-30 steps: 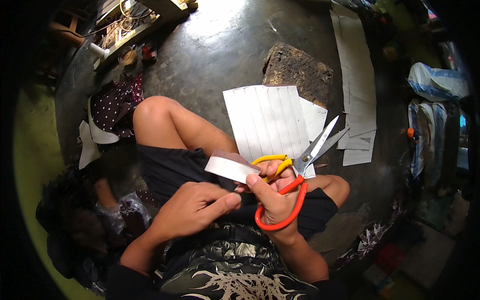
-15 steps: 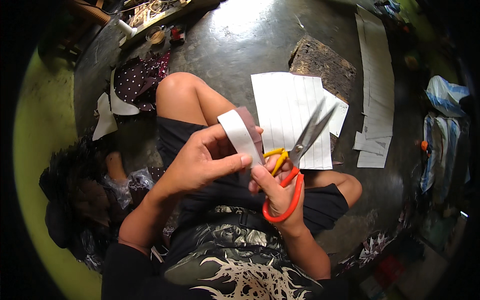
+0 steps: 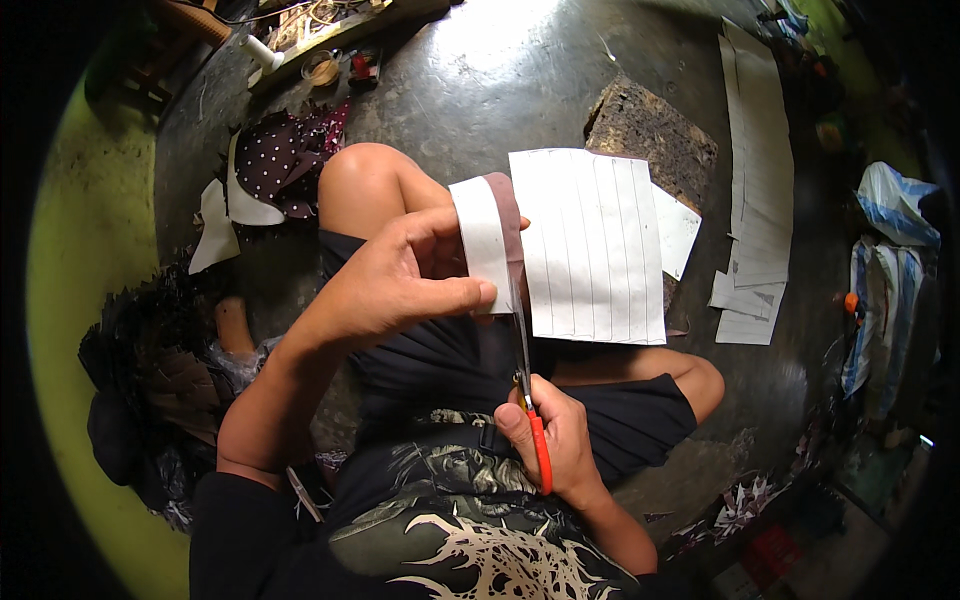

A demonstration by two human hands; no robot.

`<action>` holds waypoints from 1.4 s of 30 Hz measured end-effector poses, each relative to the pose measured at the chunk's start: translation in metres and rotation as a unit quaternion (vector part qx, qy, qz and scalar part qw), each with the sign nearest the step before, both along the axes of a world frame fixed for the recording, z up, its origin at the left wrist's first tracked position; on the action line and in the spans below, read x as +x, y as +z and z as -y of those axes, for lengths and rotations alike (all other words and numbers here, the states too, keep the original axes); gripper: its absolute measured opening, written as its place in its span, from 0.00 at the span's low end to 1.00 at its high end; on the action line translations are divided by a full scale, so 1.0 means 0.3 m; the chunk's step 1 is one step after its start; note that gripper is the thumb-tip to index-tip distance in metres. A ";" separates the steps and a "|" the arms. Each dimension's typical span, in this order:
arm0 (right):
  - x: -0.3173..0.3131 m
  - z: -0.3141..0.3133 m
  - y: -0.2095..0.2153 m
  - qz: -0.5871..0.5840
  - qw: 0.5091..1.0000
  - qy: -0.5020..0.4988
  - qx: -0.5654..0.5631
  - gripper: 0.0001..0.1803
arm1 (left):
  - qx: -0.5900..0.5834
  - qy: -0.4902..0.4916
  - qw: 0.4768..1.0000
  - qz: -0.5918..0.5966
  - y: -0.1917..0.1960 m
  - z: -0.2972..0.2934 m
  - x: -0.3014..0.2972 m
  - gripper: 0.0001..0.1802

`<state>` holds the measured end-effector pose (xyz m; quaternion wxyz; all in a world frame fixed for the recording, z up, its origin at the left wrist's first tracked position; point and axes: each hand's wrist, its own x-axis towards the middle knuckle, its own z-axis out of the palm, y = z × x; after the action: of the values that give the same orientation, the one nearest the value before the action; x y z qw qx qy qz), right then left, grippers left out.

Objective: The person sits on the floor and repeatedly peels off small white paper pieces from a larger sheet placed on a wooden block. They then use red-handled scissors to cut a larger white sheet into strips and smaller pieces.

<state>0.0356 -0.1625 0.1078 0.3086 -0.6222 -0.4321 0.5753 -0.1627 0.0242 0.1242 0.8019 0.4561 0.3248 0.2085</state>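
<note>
My left hand [image 3: 400,270] pinches a white strip [image 3: 480,235] between thumb and fingers. Behind the strip lies a mauve-brown piece of material [image 3: 508,215] that sticks out along its right side. In my right hand [image 3: 560,425] is a pair of scissors [image 3: 524,350] with red handles, pointing up. Their blades meet the strip's lower right edge; whether they cut into it I cannot tell. A bit of something yellow shows by the scissors' pivot, mostly hidden by my fingers. Right beside the strip is a white sheet with drawn lines [image 3: 590,250].
A rough dark board [image 3: 650,135] lies partly under the lined sheet. Long white sheets [image 3: 757,160] lie on the floor at right, near white-and-blue sacks [image 3: 895,205]. To the left are polka-dot cloth [image 3: 275,160], white offcuts [image 3: 215,232] and a heap of dark scraps [image 3: 165,350].
The scissors have swung from pointing up and right, blades apart, to upright against the strip. My left hand has turned the strip more upright. The yellow piece is now mostly covered.
</note>
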 end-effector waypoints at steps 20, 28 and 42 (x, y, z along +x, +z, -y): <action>0.000 0.011 -0.024 -0.004 0.999 -0.020 0.037 0.34 | -0.008 0.033 0.999 -0.009 -0.010 0.013 0.025 0.37; 0.003 0.020 -0.034 0.012 0.998 -0.020 0.052 0.35 | -0.001 0.022 0.999 -0.027 0.004 0.014 0.025 0.36; 0.000 0.028 -0.041 0.002 0.998 -0.030 0.056 0.34 | -0.031 0.085 0.996 -0.022 0.015 0.041 0.039 0.35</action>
<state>0.0356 -0.1708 0.0956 0.3591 -0.6175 -0.4454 0.5398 -0.1511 0.0118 0.1289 0.7879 0.4056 0.3862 0.2561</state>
